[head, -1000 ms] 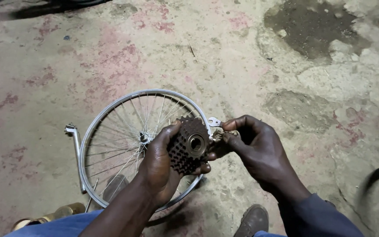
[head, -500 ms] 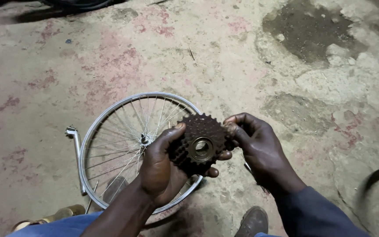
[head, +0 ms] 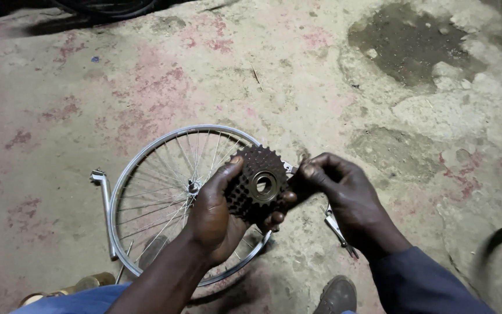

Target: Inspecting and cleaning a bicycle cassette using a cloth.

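Left arm [head: 169, 273]: bare, no sleeve. Right arm: dark blue sleeve [head: 419, 285]. Blue trousers [head: 71, 302]. Worn brown shoe [head: 337, 295].

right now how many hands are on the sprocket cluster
2: the left hand grips the sprocket cluster from its left side, and the right hand pinches its right edge.

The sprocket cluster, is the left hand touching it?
Touching. The head view shows the left hand wrapped around the sprocket cluster, thumb on its toothed edge, fingertips beneath.
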